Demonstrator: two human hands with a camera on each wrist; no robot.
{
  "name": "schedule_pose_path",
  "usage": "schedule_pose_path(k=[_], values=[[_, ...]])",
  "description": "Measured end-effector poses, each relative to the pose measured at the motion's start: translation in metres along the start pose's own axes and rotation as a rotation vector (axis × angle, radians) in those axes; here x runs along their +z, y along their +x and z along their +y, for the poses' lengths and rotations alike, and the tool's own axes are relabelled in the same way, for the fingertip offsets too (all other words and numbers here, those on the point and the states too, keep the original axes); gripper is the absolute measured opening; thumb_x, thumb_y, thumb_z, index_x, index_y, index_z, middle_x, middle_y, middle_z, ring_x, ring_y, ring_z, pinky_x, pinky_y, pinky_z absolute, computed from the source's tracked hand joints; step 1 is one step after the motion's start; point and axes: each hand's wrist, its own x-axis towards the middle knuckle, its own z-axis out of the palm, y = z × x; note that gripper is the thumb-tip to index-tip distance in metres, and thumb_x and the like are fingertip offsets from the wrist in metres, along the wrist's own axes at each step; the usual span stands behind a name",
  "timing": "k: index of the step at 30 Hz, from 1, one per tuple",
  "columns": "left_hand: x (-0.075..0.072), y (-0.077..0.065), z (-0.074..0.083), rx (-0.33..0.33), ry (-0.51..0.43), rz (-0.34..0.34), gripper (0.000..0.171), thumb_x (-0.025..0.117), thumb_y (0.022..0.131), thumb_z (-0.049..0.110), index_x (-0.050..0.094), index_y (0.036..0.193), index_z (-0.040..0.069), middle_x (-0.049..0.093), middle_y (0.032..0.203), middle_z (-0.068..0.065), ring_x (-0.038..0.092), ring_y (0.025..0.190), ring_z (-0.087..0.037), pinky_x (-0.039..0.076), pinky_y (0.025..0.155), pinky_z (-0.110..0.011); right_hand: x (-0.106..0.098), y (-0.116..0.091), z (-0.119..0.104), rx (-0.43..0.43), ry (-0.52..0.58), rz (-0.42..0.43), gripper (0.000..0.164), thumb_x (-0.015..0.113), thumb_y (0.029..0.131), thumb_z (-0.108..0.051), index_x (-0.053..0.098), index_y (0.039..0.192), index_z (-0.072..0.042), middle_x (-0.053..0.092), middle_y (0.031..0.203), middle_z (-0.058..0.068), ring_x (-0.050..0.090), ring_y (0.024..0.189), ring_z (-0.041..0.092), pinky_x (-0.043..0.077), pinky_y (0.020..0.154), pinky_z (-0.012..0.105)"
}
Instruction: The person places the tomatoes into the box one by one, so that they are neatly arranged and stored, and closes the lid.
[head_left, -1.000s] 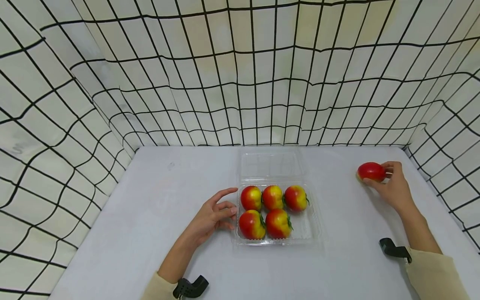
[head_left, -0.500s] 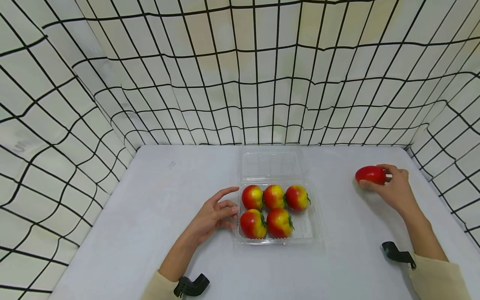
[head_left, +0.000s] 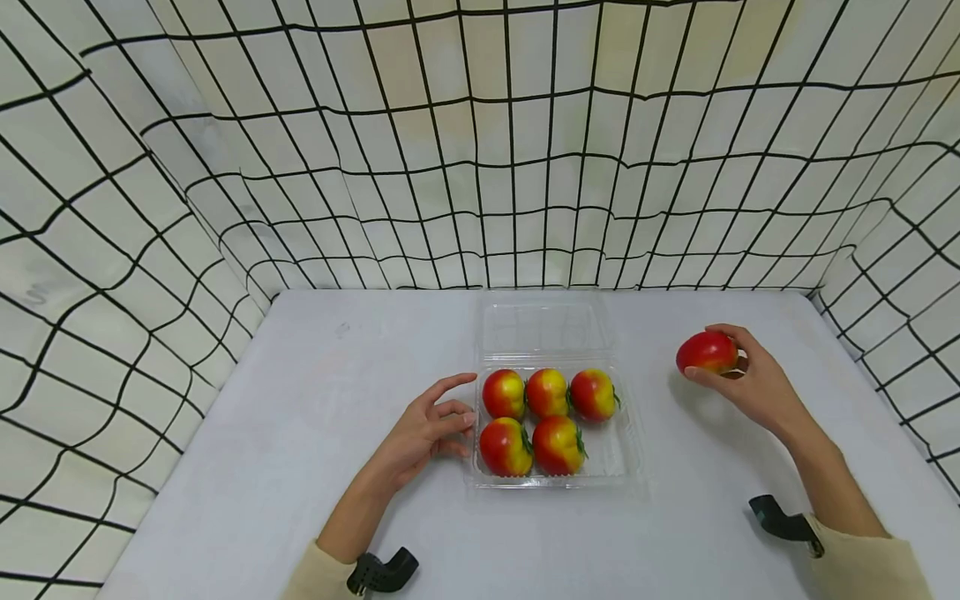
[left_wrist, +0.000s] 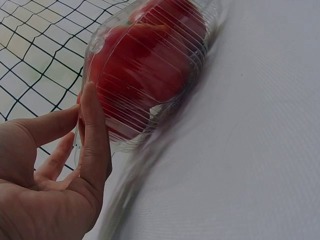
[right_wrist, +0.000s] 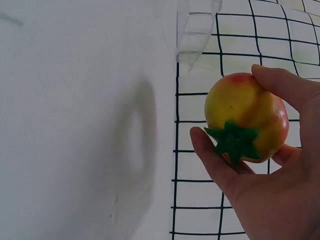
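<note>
My right hand (head_left: 759,387) holds a red-and-yellow tomato (head_left: 705,352) above the right side of the table, thumb and fingers around it. In the right wrist view the tomato's yellow end and green star-shaped leaves (right_wrist: 234,141) show. The clear plastic box (head_left: 609,457) holds several similar tomatoes (head_left: 558,446) in two rows, with a gap at the front right. My left hand (head_left: 420,433) is at the box's left wall, its fingertips touching the side; in the left wrist view, extended fingers (left_wrist: 95,135) lie along the clear wall.
The box's clear lid (head_left: 543,329) lies folded back behind it. A white table (head_left: 360,350) carries everything. Black netting (head_left: 525,192) over pale walls rises at the back and both sides. Black wrist-camera mounts (head_left: 384,573) sit on both wrists.
My right hand has moved left with the tomato, bringing it nearer the box and tilting it. The left hand, the box and the tomatoes inside have stayed in place.
</note>
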Motion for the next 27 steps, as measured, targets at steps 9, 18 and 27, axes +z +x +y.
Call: schedule_pose_path(k=[9, 18, 27], values=[[0.0, 0.001, 0.002, 0.005, 0.006, -0.005, 0.063, 0.065, 0.102, 0.013, 0.038, 0.158, 0.021, 0.066, 0.097, 0.003, 0.066, 0.082, -0.011, 0.065, 0.074, -0.03, 0.012, -0.007, -0.021, -0.099, 0.064, -0.033, 0.087, 0.082, 0.091, -0.021, 0.032, 0.161, -0.016, 0.036, 0.156, 0.027, 0.044, 0.135, 0.052, 0.052, 0.081, 0.009], [0.002, 0.001, 0.001, -0.002, 0.025, 0.011, 0.063, 0.067, 0.101, 0.016, 0.039, 0.158, 0.022, 0.067, 0.097, 0.004, 0.066, 0.083, -0.012, 0.065, 0.075, -0.028, 0.019, -0.016, -0.037, -0.16, 0.155, -0.081, 0.087, 0.082, 0.089, -0.014, 0.029, 0.157, -0.016, 0.048, 0.146, 0.022, 0.052, 0.129, 0.042, 0.054, 0.083, 0.01], [0.009, -0.001, 0.007, -0.029, 0.009, 0.046, 0.061, 0.063, 0.103, 0.014, 0.038, 0.159, 0.02, 0.067, 0.092, 0.005, 0.065, 0.079, -0.011, 0.064, 0.073, -0.025, 0.028, -0.026, -0.046, -0.188, 0.163, -0.108, 0.083, 0.082, 0.089, -0.016, 0.037, 0.159, -0.02, 0.044, 0.154, 0.019, 0.053, 0.132, 0.045, 0.054, 0.086, 0.011]])
